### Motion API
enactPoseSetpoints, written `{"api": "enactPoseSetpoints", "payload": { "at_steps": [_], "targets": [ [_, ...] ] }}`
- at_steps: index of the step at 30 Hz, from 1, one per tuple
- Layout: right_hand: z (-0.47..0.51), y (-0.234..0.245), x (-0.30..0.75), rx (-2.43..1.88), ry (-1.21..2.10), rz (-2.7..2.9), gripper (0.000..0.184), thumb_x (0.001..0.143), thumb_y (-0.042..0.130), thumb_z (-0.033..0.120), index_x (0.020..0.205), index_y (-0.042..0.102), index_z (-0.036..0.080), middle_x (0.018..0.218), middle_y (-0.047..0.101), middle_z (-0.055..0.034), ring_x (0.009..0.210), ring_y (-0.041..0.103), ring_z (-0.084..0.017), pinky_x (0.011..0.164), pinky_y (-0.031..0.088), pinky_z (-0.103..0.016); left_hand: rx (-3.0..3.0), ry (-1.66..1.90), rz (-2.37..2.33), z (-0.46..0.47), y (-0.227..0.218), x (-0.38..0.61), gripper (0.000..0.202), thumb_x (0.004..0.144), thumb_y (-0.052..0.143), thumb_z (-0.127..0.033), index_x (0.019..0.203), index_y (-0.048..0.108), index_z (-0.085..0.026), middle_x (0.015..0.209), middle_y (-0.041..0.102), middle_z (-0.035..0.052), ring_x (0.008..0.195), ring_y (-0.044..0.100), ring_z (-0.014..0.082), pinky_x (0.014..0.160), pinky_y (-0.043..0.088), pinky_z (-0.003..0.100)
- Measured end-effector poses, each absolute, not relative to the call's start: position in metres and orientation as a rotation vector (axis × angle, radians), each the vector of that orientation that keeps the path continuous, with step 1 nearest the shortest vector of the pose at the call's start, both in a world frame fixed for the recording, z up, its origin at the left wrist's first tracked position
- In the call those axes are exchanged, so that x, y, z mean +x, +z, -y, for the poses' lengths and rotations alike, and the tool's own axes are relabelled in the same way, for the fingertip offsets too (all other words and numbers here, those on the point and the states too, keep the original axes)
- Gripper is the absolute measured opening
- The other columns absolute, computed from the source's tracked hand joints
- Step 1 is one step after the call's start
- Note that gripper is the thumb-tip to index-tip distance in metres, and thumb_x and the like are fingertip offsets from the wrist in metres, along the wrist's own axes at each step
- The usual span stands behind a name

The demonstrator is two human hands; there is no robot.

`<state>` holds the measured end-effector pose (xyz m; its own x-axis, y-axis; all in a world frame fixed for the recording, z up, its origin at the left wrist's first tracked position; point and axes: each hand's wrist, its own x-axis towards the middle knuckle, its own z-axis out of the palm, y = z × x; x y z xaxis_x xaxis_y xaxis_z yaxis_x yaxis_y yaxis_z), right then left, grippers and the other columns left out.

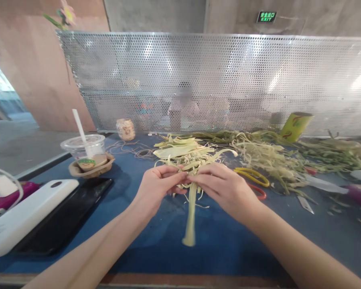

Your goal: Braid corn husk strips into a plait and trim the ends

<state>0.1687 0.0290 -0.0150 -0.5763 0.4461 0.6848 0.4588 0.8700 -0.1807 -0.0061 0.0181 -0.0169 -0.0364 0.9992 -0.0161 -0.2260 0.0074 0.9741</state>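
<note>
Over the blue tabletop, my left hand (164,181) and my right hand (225,188) meet at the upper end of a pale green plant stalk (191,216). Both hands have their fingers closed in a pinch around it, thumbs nearly touching. The stalk hangs down toward me and widens at its cut lower end. Just beyond my fingers spreads a loose heap of pale leaf strips (180,151); whether it joins the stalk is hidden by my fingers. Yellow scissor-like handles (255,176) lie beside my right hand, with a red loop (260,192) near them.
At left are a lidded cup (82,144) with straw, a white power bank (39,208), a black phone (69,216) and a power strip (27,192). At right lie shredded plant fibres (261,156), a purple-handled knife (327,184) and a small blade (305,204). A perforated metal screen (216,80) stands behind.
</note>
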Motion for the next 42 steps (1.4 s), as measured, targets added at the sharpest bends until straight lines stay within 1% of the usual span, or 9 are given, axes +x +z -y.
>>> {"api": "enactPoseSetpoints", "payload": {
  "at_steps": [3, 6, 11, 14, 17, 21, 26, 33, 42],
  "targets": [
    [-0.028, -0.013, 0.168, -0.623, -0.223, 2.205, 0.017, 0.084, 0.051, 0.022, 0.086, 0.068, 0.024, 0.091, 0.064, -0.0042, 0.088, 0.054, -0.018, 0.081, 0.044, -0.033, 1.084, 1.311, -1.071, -0.016, -0.017, -0.003, 0.018, 0.058, 0.075, -0.02, 0.073, 0.068, -0.012, 0.06, 0.069, 0.0027, 0.057, 0.064, 0.0126, 0.05, 0.052, 0.02],
    [-0.031, -0.011, 0.168, -0.647, -0.209, 2.131, 0.015, 0.082, 0.055, 0.022, 0.083, 0.07, 0.026, 0.097, 0.065, -0.0035, 0.096, 0.054, -0.02, 0.086, 0.039, -0.038, 1.215, 1.277, -1.089, -0.012, -0.017, 0.0, 0.015, 0.06, 0.073, -0.02, 0.072, 0.069, -0.013, 0.06, 0.069, 0.003, 0.057, 0.064, 0.0134, 0.053, 0.054, 0.022],
    [-0.035, -0.01, 0.169, -0.866, 0.198, 2.065, 0.013, 0.078, 0.058, 0.02, 0.087, 0.068, 0.024, 0.08, 0.067, -0.0018, 0.076, 0.061, -0.016, 0.073, 0.047, -0.031, 1.39, 1.195, -1.112, -0.009, -0.018, 0.004, 0.013, 0.063, 0.07, -0.022, 0.074, 0.07, -0.016, 0.069, 0.07, 0.003, 0.063, 0.065, 0.0151, 0.057, 0.055, 0.024],
    [-0.035, -0.01, 0.168, -0.946, 0.279, 2.07, 0.021, 0.073, 0.063, 0.021, 0.093, 0.065, 0.025, 0.074, 0.065, 0.0002, 0.07, 0.06, -0.015, 0.067, 0.046, -0.028, 1.423, 1.159, -1.09, -0.009, -0.019, 0.004, 0.014, 0.062, 0.071, -0.023, 0.074, 0.069, -0.017, 0.069, 0.069, 0.0011, 0.059, 0.063, 0.0133, 0.058, 0.055, 0.025],
    [-0.035, -0.01, 0.167, -0.995, 0.195, 2.099, 0.019, 0.07, 0.066, 0.025, 0.09, 0.064, 0.024, 0.069, 0.061, 0.0012, 0.068, 0.058, -0.015, 0.072, 0.043, -0.03, 1.422, 1.144, -1.133, -0.009, -0.019, 0.004, 0.012, 0.06, 0.072, -0.023, 0.069, 0.068, -0.017, 0.061, 0.066, -0.0011, 0.049, 0.06, 0.0109, 0.052, 0.051, 0.022],
    [-0.034, -0.009, 0.169, -0.967, 0.152, 2.186, 0.012, 0.08, 0.056, 0.026, 0.091, 0.059, 0.023, 0.058, 0.058, 0.0042, 0.06, 0.054, -0.012, 0.081, 0.037, -0.035, 1.355, 1.141, -1.133, -0.01, -0.017, 0.002, 0.013, 0.063, 0.07, -0.026, 0.069, 0.066, -0.015, 0.061, 0.066, 0.0009, 0.044, 0.057, 0.0106, 0.044, 0.046, 0.022],
    [-0.03, -0.007, 0.174, -0.844, 0.103, 2.305, 0.011, 0.083, 0.049, 0.02, 0.094, 0.05, 0.023, 0.068, 0.065, 0.0032, 0.066, 0.055, -0.012, 0.084, 0.032, -0.036, 1.191, 1.228, -1.07, -0.012, -0.015, 0.002, 0.018, 0.06, 0.072, -0.028, 0.068, 0.065, -0.013, 0.06, 0.062, 0.0026, 0.057, 0.058, 0.0143, 0.04, 0.044, 0.021],
    [-0.023, -0.003, 0.175, -0.524, 0.084, 2.58, 0.022, 0.08, 0.037, 0.005, 0.092, 0.05, 0.019, 0.072, 0.06, 0.001, 0.065, 0.05, -0.01, 0.078, 0.033, -0.03, 1.325, 1.171, -1.099, -0.012, -0.017, -0.002, 0.015, 0.06, 0.071, -0.025, 0.064, 0.063, -0.014, 0.051, 0.055, -0.0039, 0.035, 0.043, 0.0048, 0.033, 0.034, 0.018],
    [-0.024, -0.001, 0.174, -0.487, 0.031, 2.534, 0.017, 0.086, 0.048, 0.021, 0.083, 0.064, 0.024, 0.096, 0.061, -0.002, 0.086, 0.054, -0.014, 0.08, 0.035, -0.031, 1.597, 1.043, -1.212, -0.008, -0.019, -0.003, 0.004, 0.064, 0.061, -0.017, 0.063, 0.057, -0.016, 0.057, 0.053, -0.0041, 0.036, 0.042, 0.0051, 0.035, 0.035, 0.019]
  ]
}}
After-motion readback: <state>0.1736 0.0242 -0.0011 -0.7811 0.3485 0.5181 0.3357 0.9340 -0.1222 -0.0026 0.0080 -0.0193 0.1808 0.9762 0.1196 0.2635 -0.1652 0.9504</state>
